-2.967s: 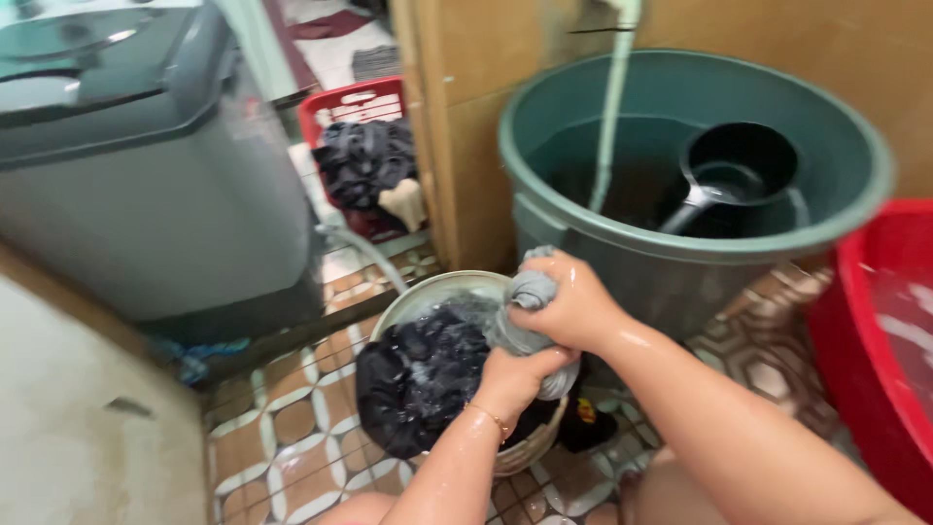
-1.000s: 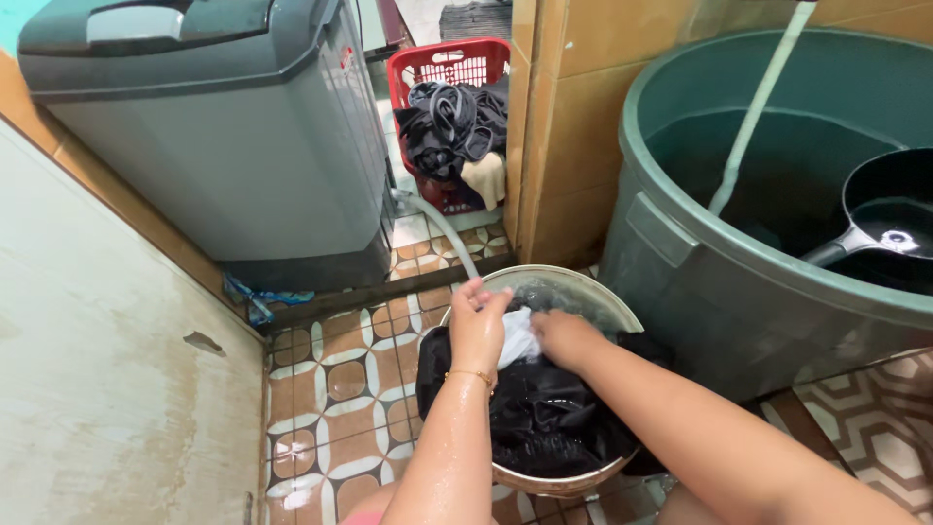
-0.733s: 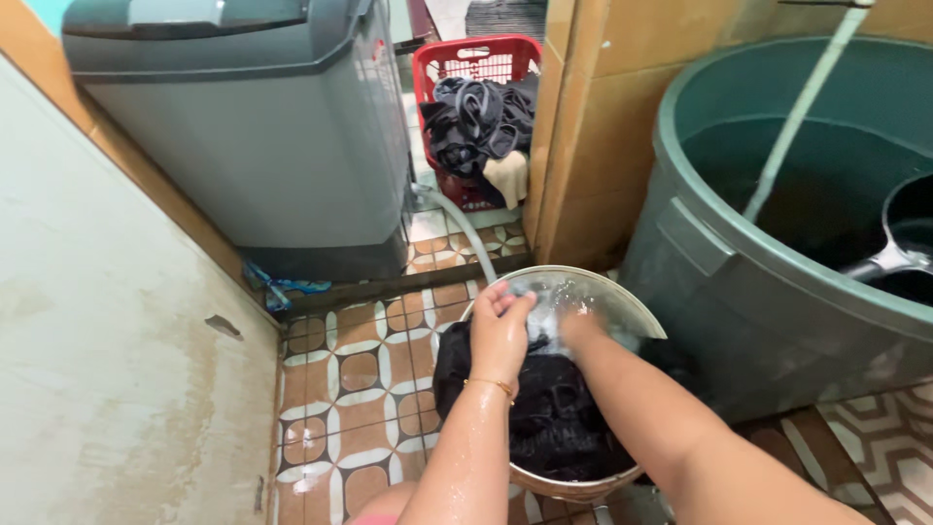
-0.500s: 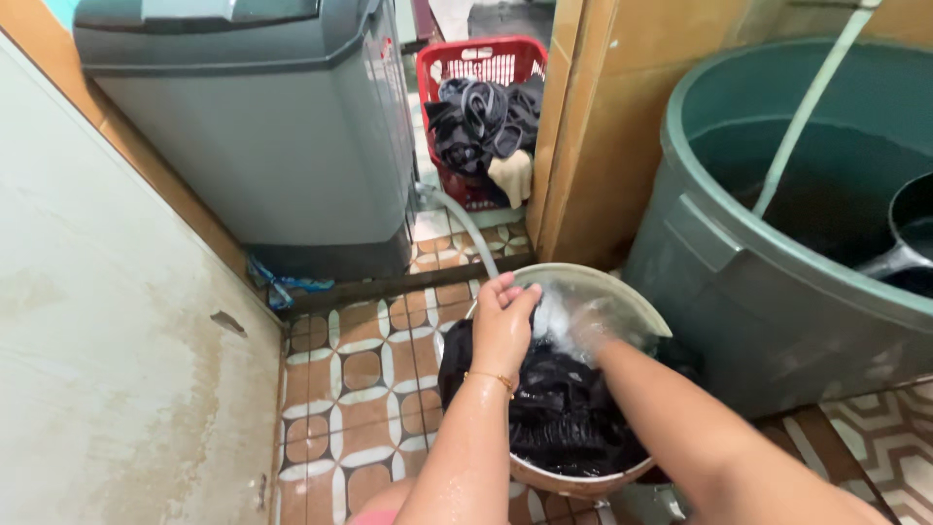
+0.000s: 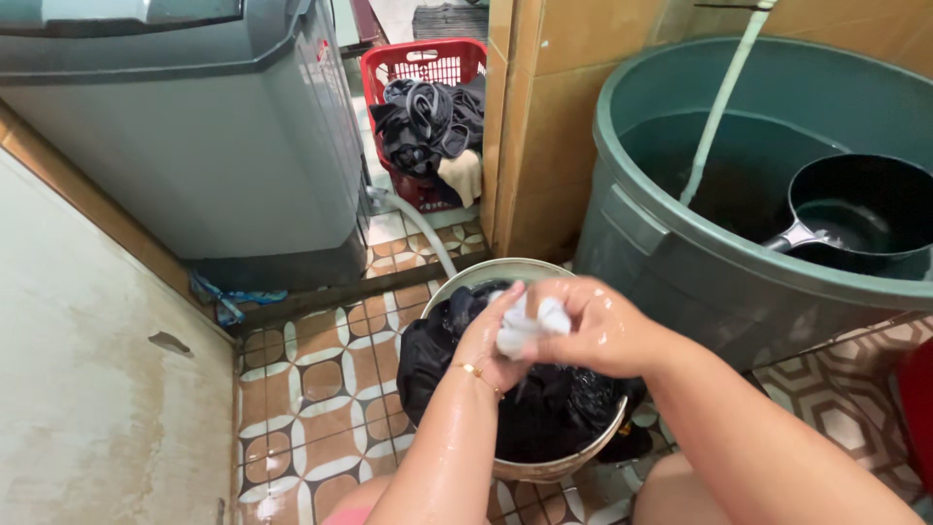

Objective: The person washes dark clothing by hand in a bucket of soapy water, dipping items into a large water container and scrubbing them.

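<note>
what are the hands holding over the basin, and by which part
Both hands grip one small wet pale cloth, bunched up above the metal basin: the left hand holds its left end, the right hand its right end.

Both wet hands [image 5: 559, 335] round pale cloth [image 5: 525, 326] over basin [image 5: 486, 277].

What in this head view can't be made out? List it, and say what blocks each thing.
- Pale cloth: mostly hidden inside the left hand and right hand; its kind is unclear.
- Basin: inside covered by dark clothes.
- Red tub: cut off by the right edge.
- Washer: top cut off by the upper edge.
- Basket: bottom hidden by laundry.
</note>
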